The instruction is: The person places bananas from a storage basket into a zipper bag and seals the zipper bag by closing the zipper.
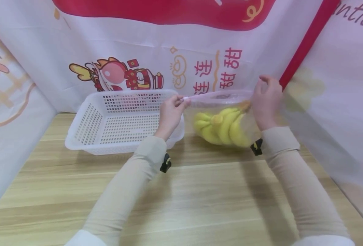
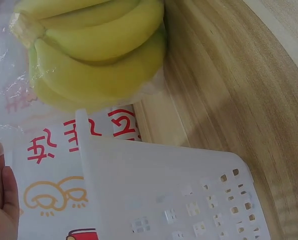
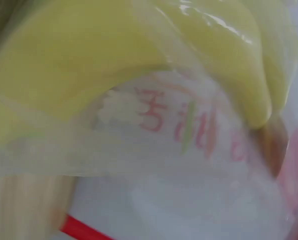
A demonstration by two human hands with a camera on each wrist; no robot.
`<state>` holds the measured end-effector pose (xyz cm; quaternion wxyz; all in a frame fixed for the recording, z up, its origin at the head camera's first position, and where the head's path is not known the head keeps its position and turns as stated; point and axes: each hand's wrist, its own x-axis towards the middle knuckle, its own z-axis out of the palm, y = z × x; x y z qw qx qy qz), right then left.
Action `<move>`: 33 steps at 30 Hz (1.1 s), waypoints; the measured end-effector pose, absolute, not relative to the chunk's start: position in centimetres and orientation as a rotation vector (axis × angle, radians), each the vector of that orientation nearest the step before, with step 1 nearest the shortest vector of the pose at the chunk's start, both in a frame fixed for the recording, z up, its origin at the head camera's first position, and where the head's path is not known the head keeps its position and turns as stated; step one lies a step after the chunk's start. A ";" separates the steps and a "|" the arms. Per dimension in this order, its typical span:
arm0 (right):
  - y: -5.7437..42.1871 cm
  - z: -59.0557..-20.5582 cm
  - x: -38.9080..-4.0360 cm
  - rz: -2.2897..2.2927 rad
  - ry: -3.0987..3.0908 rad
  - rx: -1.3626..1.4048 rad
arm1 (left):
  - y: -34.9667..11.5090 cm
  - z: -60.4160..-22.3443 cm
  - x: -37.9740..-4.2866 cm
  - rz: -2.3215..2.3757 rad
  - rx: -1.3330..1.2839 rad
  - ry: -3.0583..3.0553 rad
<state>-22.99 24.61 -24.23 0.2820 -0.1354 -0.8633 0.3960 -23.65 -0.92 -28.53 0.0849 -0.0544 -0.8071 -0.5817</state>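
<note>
A clear zip bag (image 1: 196, 106) with a pink top strip stands on the table and holds yellow bananas (image 1: 227, 126). At the strip's left end, my left hand (image 1: 170, 114) pinches the bag beside a small white slider (image 1: 185, 98). My right hand (image 1: 268, 102), its fingers bent, grips the bag's upper right end; the contact is partly hidden and blurred. In the left wrist view the bananas (image 2: 99, 55) show through the plastic, and part of the left hand (image 2: 1, 192) touches the film. Close-up bananas (image 3: 89, 55) fill much of the right wrist view.
A white perforated plastic basket (image 1: 86, 149) stands left of the bag, near the left hand. Both are on a wood-grain table (image 1: 199, 198). A printed cloth (image 1: 132, 37) hangs behind, and more cloth (image 1: 332, 102) closes off the right side.
</note>
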 end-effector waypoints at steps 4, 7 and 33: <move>22.0 -24.1 -22.9 0.730 -2.288 -0.119 | -0.9 -28.5 -23.5 -1.729 -0.130 -2.431; 20.0 -24.3 -23.0 0.677 -2.233 0.149 | -1.0 -28.5 -23.5 -1.733 -0.110 -2.431; 14.4 -25.0 -23.2 0.400 -2.578 0.907 | -1.0 -28.8 -23.4 -1.676 -0.183 -2.385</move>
